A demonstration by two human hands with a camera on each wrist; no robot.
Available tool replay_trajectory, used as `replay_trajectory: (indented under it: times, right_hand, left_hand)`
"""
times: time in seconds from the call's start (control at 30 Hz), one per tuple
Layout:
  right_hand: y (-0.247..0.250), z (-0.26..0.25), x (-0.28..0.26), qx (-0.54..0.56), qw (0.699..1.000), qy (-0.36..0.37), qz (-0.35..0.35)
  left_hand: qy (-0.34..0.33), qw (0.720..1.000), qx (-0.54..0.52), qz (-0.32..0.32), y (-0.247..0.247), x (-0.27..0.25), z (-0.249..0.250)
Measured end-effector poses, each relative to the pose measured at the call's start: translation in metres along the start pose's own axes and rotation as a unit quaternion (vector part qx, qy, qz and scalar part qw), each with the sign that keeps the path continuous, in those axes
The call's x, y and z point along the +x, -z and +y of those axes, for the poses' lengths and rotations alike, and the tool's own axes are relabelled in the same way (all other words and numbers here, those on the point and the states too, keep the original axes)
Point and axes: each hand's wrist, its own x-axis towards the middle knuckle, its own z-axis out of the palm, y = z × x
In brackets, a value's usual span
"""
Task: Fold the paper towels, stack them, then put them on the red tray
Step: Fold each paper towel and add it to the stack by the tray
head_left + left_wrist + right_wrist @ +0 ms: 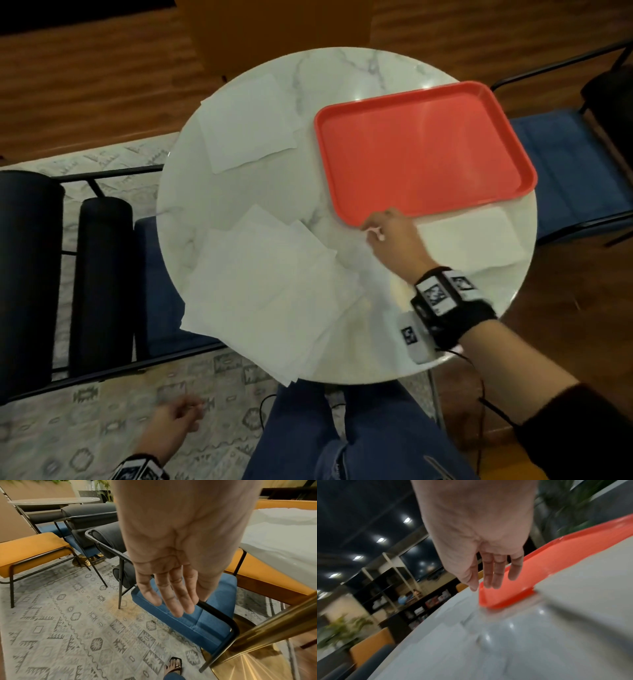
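Note:
The red tray [424, 147] lies empty on the right half of the round marble table [342, 78]. A loose pile of white paper towels [270, 294] covers the near left of the table. More flat sheets [246, 123] lie at the far left. One folded towel [472, 240] sits just in front of the tray. My right hand [371, 229] hovers at the tray's near-left corner [489, 600], its fingers [498, 577] straight and holding nothing. My left hand [190, 409] hangs below the table edge, with relaxed, empty fingers [173, 601].
A blue-seated chair [154, 281] with dark bolsters stands close on the left and another blue chair [568, 171] on the right. My knees [342, 438] are under the near table edge. A patterned rug [68, 628] and the brass table base [265, 635] lie below.

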Motion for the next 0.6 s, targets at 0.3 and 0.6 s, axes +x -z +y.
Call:
replay_trajectory:
  times: [0.3,0.6]
  right_hand:
    - [-0.088,-0.061,0.024,-0.016,0.983,-0.143,-0.117]
    - [-0.072,-0.07,0.017,-0.004,0.986,-0.147,-0.077]
  left_hand:
    - [-0.02,1.0,-0.002,-0.006,0.018,0.003,-0.011]
    - [0.015,0.999,0.025,-0.033,0.046,0.019,-0.042]
